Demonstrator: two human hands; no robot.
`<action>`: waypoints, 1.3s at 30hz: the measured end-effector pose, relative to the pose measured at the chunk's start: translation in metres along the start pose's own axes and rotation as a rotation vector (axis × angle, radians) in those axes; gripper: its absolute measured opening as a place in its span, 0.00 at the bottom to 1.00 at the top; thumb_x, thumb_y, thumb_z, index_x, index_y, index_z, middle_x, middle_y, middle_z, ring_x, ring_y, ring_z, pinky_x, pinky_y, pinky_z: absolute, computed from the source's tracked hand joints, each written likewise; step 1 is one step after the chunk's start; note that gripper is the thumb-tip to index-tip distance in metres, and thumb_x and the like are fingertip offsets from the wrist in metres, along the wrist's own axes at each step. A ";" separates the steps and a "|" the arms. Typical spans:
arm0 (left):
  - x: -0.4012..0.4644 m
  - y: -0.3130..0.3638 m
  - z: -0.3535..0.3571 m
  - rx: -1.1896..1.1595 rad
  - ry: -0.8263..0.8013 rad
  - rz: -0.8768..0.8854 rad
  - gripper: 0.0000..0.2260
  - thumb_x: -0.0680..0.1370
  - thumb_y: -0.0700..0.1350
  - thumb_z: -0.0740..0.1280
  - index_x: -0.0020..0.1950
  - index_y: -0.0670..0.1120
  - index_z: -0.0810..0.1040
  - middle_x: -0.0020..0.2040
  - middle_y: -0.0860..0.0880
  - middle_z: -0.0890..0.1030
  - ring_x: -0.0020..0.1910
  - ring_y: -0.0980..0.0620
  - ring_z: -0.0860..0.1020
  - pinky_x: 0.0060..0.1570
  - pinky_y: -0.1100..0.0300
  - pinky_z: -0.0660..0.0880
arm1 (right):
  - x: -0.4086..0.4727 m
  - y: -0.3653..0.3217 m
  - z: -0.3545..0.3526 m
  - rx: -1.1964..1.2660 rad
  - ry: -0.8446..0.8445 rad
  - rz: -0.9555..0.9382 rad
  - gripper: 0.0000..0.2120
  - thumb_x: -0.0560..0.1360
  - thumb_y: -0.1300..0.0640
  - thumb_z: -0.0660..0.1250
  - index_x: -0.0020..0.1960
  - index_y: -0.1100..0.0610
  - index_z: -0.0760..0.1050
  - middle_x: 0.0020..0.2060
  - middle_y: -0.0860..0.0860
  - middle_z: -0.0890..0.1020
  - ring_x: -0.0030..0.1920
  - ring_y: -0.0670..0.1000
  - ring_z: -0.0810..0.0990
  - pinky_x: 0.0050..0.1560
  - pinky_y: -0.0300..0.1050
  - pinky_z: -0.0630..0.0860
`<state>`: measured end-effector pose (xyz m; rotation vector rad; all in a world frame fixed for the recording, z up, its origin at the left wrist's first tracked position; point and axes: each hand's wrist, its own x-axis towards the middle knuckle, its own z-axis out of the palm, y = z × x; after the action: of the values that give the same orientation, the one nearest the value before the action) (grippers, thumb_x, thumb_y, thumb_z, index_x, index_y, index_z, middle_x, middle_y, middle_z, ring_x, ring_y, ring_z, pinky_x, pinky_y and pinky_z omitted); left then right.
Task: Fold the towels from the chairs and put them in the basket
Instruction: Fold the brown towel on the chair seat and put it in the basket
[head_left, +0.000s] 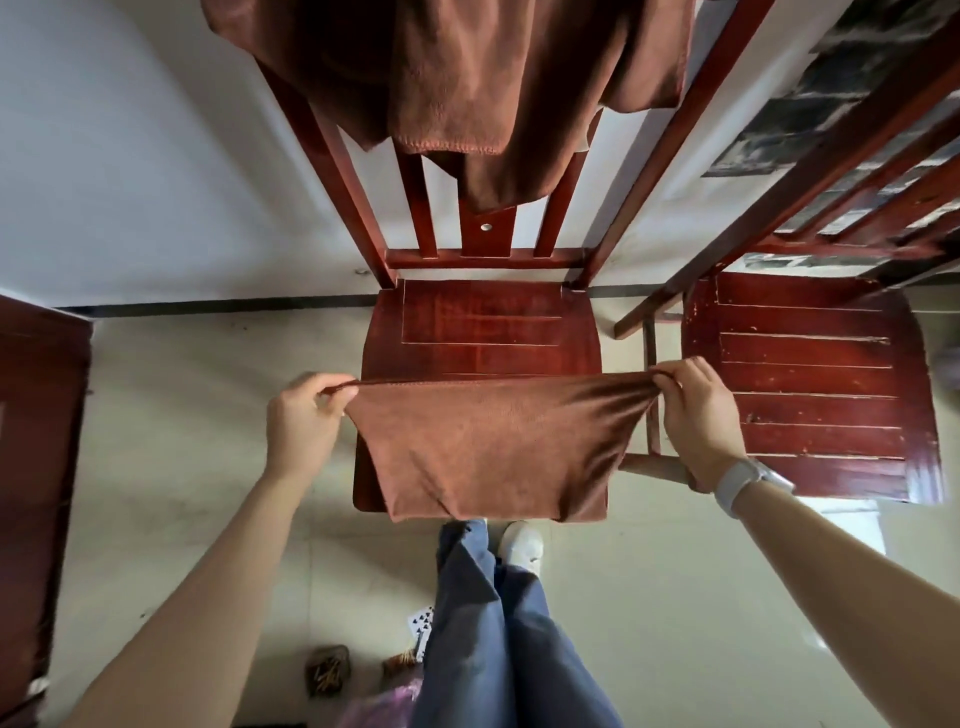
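The left hand and the right hand each pinch a top corner of a brown towel, fingers and thumb clamped on the cloth. The towel is stretched taut between them, so its long axis runs straight from one hand to the other, and the rest of it hangs down below the hands over the front edge of the chair seat. The lower part looks already doubled, though I cannot tell how many layers there are.

The next fold seems to turn on that hand-to-hand line: the two held corners lie level and well apart, neither hand nearer the cloth than the other, so bringing one hand across to meet the other would halve the towel along its length.

A second brown towel is draped over the chair's backrest, beyond and above both hands, not yet taken. Another chair stands just outside the right hand. No basket is in view, so which way it lies from the hands cannot be told.
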<state>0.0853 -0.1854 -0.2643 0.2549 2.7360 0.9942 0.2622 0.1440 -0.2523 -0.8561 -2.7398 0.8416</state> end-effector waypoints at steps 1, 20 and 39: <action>0.013 -0.001 0.005 0.006 -0.015 -0.016 0.06 0.72 0.37 0.70 0.48 0.39 0.82 0.44 0.40 0.82 0.39 0.50 0.79 0.43 0.61 0.70 | 0.013 0.001 0.006 -0.002 0.002 -0.002 0.07 0.75 0.68 0.61 0.48 0.68 0.78 0.43 0.63 0.78 0.46 0.64 0.77 0.47 0.55 0.75; 0.097 -0.018 0.048 0.111 -0.061 0.030 0.06 0.72 0.38 0.70 0.48 0.42 0.81 0.45 0.42 0.82 0.44 0.44 0.79 0.46 0.59 0.71 | 0.083 0.024 0.054 0.004 -0.019 0.190 0.10 0.76 0.63 0.62 0.53 0.63 0.79 0.52 0.61 0.77 0.50 0.59 0.76 0.51 0.38 0.66; -0.014 -0.070 0.056 0.291 -0.260 0.250 0.05 0.68 0.34 0.73 0.39 0.39 0.77 0.43 0.43 0.80 0.34 0.44 0.80 0.33 0.52 0.76 | -0.025 0.059 0.066 -0.187 -0.248 -0.097 0.05 0.74 0.65 0.65 0.49 0.62 0.77 0.44 0.57 0.79 0.41 0.61 0.79 0.33 0.49 0.74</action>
<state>0.1069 -0.2076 -0.3499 0.7354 2.6384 0.5605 0.2912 0.1391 -0.3387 -0.6820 -3.0882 0.7258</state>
